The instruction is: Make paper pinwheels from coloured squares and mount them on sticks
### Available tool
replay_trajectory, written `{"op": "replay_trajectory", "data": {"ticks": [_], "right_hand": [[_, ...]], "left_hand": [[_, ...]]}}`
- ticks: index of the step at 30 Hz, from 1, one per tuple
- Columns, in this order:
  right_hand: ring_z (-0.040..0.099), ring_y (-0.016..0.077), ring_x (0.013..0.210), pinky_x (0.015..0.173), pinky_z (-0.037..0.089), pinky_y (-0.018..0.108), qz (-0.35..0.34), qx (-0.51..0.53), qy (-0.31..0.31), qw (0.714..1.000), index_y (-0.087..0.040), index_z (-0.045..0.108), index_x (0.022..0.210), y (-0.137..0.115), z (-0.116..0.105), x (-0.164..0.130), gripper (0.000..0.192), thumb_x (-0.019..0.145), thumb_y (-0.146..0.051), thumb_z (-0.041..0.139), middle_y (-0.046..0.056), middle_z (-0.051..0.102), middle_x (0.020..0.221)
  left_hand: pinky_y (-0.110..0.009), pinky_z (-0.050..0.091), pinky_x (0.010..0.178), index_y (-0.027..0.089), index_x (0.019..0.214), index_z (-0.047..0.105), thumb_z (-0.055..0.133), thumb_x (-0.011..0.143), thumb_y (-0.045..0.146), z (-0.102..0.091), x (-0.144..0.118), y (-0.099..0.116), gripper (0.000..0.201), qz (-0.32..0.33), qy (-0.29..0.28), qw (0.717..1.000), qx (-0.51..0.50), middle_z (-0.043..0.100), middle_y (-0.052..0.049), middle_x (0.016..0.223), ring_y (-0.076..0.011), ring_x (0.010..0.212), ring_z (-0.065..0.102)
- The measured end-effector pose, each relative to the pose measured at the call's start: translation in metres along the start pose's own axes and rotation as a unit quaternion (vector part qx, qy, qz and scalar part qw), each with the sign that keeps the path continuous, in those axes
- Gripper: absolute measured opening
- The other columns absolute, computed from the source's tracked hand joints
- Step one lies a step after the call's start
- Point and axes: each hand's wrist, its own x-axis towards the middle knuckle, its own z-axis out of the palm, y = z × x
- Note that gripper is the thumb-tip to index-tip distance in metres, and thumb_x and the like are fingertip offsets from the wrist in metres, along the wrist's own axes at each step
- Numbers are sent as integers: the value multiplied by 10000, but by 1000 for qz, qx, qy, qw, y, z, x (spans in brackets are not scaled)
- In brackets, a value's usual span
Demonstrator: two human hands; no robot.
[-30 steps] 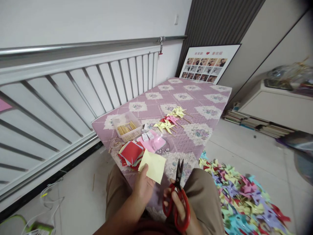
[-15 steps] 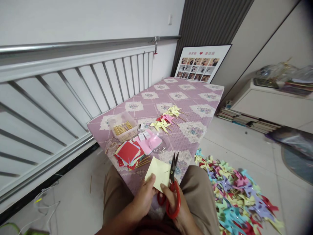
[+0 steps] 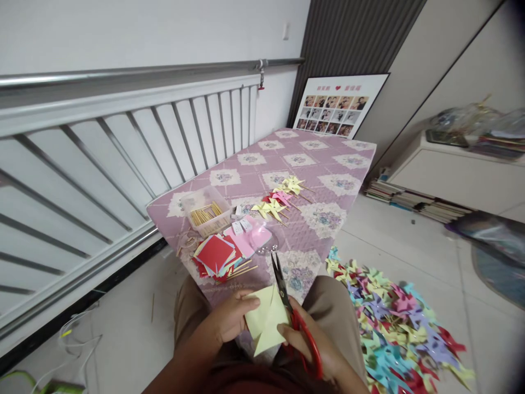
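Observation:
A pale yellow paper square with slits cut in it lies between my two hands, above my lap. My left hand pinches its left edge, thumb on top. In my right hand are red-handled scissors, their dark blades pointing away from me and slightly parted. The thumb of that hand also presses the paper's right corner. Just beyond, on the table, rests a stack of coloured paper squares with red on top. Several finished pinwheels on sticks lie farther back.
The table has a purple floral cover. On it stand a plastic box of short sticks and pink paper near small metal bits. A heap of pinwheels covers floor at right. A radiator runs along the left wall.
The paper has come closer to me and turned, now showing more cuts with a flap at its lower side. The scissors have shifted left and tilted, their blades slightly parted.

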Motion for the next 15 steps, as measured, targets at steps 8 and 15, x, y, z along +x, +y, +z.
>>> {"op": "replay_trajectory", "data": {"ticks": [8,15], "right_hand": [[457,121,471,424,379,219,-3,40,161,986,-260,451,1302,23,-18,2,608,823,-600,608,-51,518,642],[542,148,550,512,447,260,-11,25,32,999,-262,607,1232,27,-4,-28,515,845,-599,562,30,638,750]], "left_hand": [[-357,519,790,147,980,676,778,686,315,6,11,14,354,70,120,986,-92,742,-118,960,-256,876,686],[-375,506,918,188,1057,664,667,788,284,-5,21,22,285,127,156,968,-147,723,-80,1108,-264,1074,648]]}}
